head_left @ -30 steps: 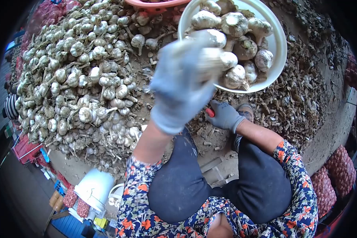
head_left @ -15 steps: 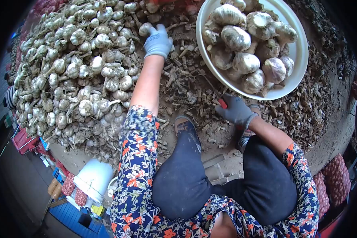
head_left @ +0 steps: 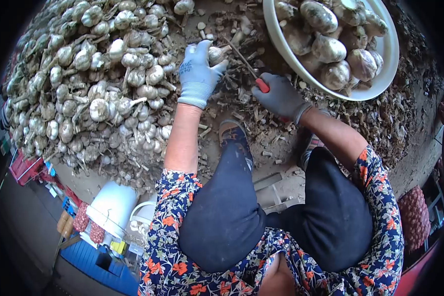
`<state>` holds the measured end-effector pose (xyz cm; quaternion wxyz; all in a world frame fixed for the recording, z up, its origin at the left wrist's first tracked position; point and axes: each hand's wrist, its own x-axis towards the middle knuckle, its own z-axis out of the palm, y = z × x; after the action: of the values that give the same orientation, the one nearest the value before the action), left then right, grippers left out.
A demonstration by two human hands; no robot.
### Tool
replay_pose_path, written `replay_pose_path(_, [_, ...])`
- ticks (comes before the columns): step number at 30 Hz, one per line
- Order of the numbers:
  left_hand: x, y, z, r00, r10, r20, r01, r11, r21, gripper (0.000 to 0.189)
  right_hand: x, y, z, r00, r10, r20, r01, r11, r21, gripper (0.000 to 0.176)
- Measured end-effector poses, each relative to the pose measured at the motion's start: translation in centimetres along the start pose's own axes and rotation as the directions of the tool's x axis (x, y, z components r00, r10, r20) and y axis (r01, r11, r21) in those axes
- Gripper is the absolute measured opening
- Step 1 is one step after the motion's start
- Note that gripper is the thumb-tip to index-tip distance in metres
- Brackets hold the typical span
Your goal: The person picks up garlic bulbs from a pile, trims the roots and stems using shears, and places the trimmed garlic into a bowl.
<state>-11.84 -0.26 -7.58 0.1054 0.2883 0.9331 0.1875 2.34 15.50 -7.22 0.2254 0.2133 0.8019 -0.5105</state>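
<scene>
My left hand point(head_left: 198, 71), in a pale grey work glove, is closed on a garlic bulb point(head_left: 216, 55) with its stem pointing right. In my gloved right hand point(head_left: 281, 96) is a knife point(head_left: 261, 85) with a red handle; its thin blade reaches up and left to the bulb's stem. The left hand is beside the right edge of a large heap of garlic point(head_left: 98, 89). Above and right of my right hand stands a white basin point(head_left: 301, 71) with garlic bulbs in it.
Cut stems and dry trimmings point(head_left: 241, 101) cover the ground between my feet and the basin. A white bucket point(head_left: 111, 204) stands at lower left near small net bags of garlic point(head_left: 81, 217). A larger red net sack point(head_left: 414, 217) is at right.
My left hand has come back from the heap's edge, now with a garlic bulb in it. My right hand has raised the knife toward that bulb. The view has shifted a little.
</scene>
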Motion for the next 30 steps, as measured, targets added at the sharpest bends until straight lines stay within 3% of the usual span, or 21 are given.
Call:
replay_pose_path(2, [-0.9,-2.1,0.3,0.996,-0.069,0.054,0.068,0.998,0.016,0.051,-0.7,1.8,0.8,0.999,-0.03,0.025,0.03,0.999,-0.031,0.035])
replay_pose_path(4, [-2.2,-6.7,2.4,0.987,-0.008,0.159,0.006,1.0,0.018,0.054,-1.3,2.8,0.9,0.997,-0.06,0.046,0.063,0.996,-0.06,0.033])
replay_pose_path(5, [-3.0,-9.1,4.0,0.978,0.077,0.193,-0.081,0.997,0.016,0.064,-1.9,3.1,0.8,0.998,-0.008,0.068,0.011,0.999,-0.045,0.033])
replay_pose_path(6, [-3.4,-9.1,3.8,0.978,0.071,0.195,-0.076,0.997,0.018,0.064,-2.2,3.1,0.7,0.995,0.042,0.09,-0.04,0.999,-0.031,0.033])
replay_pose_path(8, [-4.6,-8.9,3.3,0.997,0.083,0.005,-0.078,0.953,-0.293,0.069,-2.7,2.9,-0.2,0.981,0.115,0.155,-0.112,0.993,-0.027,0.039])
replay_pose_path(10, [-5.4,-8.5,2.8,0.991,-0.124,-0.053,0.094,0.914,-0.394,0.067,-2.9,3.0,-0.6,0.95,0.224,0.217,-0.208,0.974,-0.092,0.04])
replay_pose_path(12, [-5.2,-7.1,2.1,0.947,-0.304,-0.106,0.285,0.944,-0.163,0.062,-3.0,3.2,-0.7,0.945,0.227,0.234,-0.212,0.973,-0.086,0.041])
replay_pose_path(13, [-4.6,-6.4,1.7,0.946,-0.307,-0.105,0.289,0.944,-0.16,0.062,-3.0,3.6,-0.5,0.949,0.216,0.231,-0.193,0.974,-0.119,0.042])
replay_pose_path(14, [-3.5,-5.2,0.8,0.889,-0.447,0.097,0.441,0.894,0.08,0.062,-3.0,3.8,-0.4,0.952,0.206,0.225,-0.175,0.973,-0.151,0.043])
replay_pose_path(15, [-3.1,-4.7,0.5,0.76,-0.599,0.25,0.51,0.79,0.34,0.065,-3.2,3.9,-0.4,0.951,0.208,0.228,-0.177,0.973,-0.148,0.043])
replay_pose_path(16, [-3.0,-4.9,0.8,0.759,-0.601,0.252,0.51,0.788,0.344,0.065,-3.3,3.9,-0.3,0.957,0.18,0.227,-0.144,0.976,-0.166,0.043])
replay_pose_path(18, [-2.6,-6.2,2.2,0.773,-0.556,0.305,0.498,0.83,0.252,0.066,-3.4,3.5,-0.4,0.964,0.152,0.219,-0.113,0.977,-0.179,0.044])
replay_pose_path(19, [-3.0,-6.7,2.3,0.858,-0.414,0.304,0.429,0.903,0.019,0.058,-3.5,2.8,-0.7,0.956,0.151,0.251,-0.101,0.974,-0.202,0.043])
replay_pose_path(20, [-3.3,-6.9,2.8,0.859,-0.41,0.308,0.425,0.905,0.019,0.058,-3.6,2.4,-0.8,0.948,0.15,0.281,-0.087,0.971,-0.224,0.043])
replay_pose_path(22, [-4.3,-5.9,2.7,0.969,-0.171,0.176,0.224,0.911,-0.347,0.055,-3.7,2.4,-0.5,0.962,0.105,0.253,-0.029,0.957,-0.288,0.042])
replay_pose_path(23, [-4.2,-3.5,1.2,0.975,-0.116,0.188,0.199,0.833,-0.516,0.058,-3.7,2.0,-0.4,0.98,0.051,0.19,0.016,0.942,-0.335,0.041])
replay_pose_path(25, [-3.8,-1.2,-0.3,0.972,-0.084,0.221,0.198,0.8,-0.567,0.057,-3.7,1.0,-0.6,0.992,-0.01,0.13,0.06,0.921,-0.386,0.04])
replay_pose_path(26, [-3.8,-0.9,-0.6,0.966,-0.053,0.251,0.202,0.762,-0.616,0.057,-3.7,0.5,-0.8,0.994,-0.065,0.086,0.1,0.864,-0.494,0.039])
replay_pose_path(27, [-3.8,-1.0,-0.4,0.96,-0.041,0.277,0.241,0.629,-0.739,0.058,-3.8,0.2,-0.9,0.991,-0.125,0.049,0.129,0.791,-0.598,0.038])
replay_pose_path(28, [-4.1,-0.9,-0.6,0.96,-0.042,0.278,0.242,0.627,-0.741,0.058,-4.1,0.2,-0.9,0.991,-0.123,0.05,0.129,0.791,-0.599,0.038])
replay_pose_path(30, [-4.2,0.5,-2.2,0.907,-0.109,0.407,0.42,0.319,-0.85,0.061,-4.4,0.4,-1.1,0.974,-0.224,-0.021,0.155,0.737,-0.658,0.038])
